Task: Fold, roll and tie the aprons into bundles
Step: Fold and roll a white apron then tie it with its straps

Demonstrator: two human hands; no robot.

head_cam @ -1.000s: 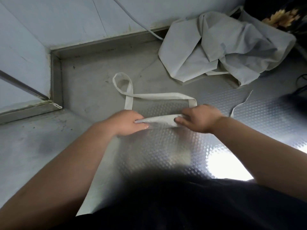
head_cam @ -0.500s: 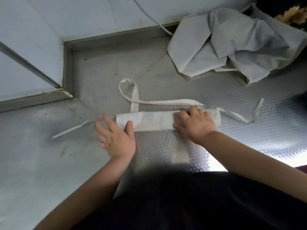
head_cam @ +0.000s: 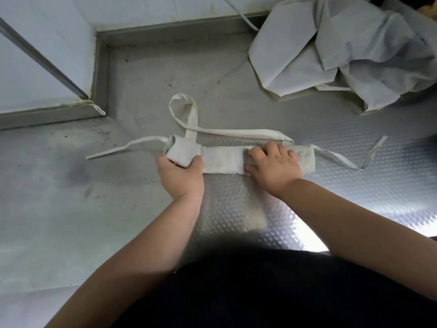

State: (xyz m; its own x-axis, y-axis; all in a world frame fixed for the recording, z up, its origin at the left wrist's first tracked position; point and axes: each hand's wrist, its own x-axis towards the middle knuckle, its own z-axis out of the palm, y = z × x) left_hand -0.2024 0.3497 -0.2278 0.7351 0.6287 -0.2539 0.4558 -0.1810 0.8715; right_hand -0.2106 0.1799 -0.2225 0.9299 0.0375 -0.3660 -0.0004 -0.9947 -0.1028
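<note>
Apron strip [head_cam: 224, 159], clear of the counter rim [head_cam: 165, 31], rolled end [head_cam: 183, 152] in left hand [head_cam: 182, 178] curled grip, right hand [head_cam: 274, 166] pressing open-fingered.

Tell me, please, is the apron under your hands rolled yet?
Partly: the apron is a folded strip, rolled only at the end the left hand grips.

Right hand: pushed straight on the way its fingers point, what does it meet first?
Likely the neck strap, lying just past the fingers of the right hand, along the far edge of the folded apron. Beyond that, bare counter. Depth is unclear.
</note>
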